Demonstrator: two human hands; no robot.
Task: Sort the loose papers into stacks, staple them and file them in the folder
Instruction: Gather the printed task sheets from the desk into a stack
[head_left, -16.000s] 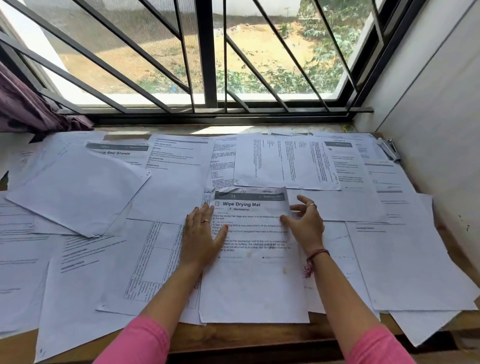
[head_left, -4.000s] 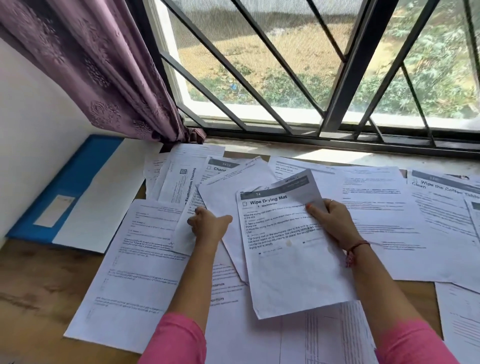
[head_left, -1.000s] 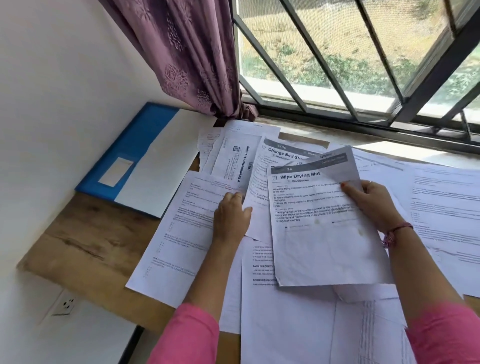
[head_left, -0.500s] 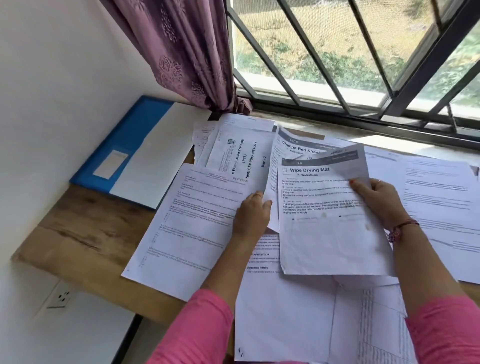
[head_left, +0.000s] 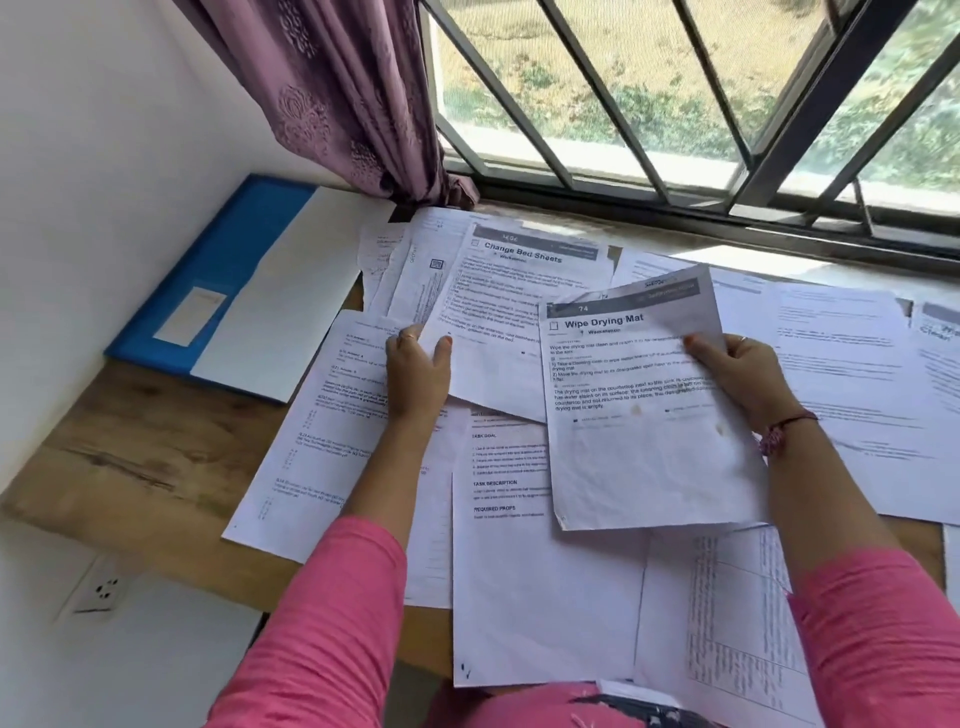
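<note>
White "Wipe Drying Mat" sheet (head_left: 644, 415) is pinched in the right hand (head_left: 743, 374), left hand (head_left: 418, 374) grips the "Change Bed Sheets" sheet (head_left: 519, 312), so I'd pull that slowly and square the 2 together.

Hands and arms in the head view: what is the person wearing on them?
Both arms have pink sleeves, pushed up so the forearms are bare. The left hand has a thin ring on one finger. The right hand also shows a ring, and a reddish thread bracelet with a small tassel sits on that wrist.
</note>
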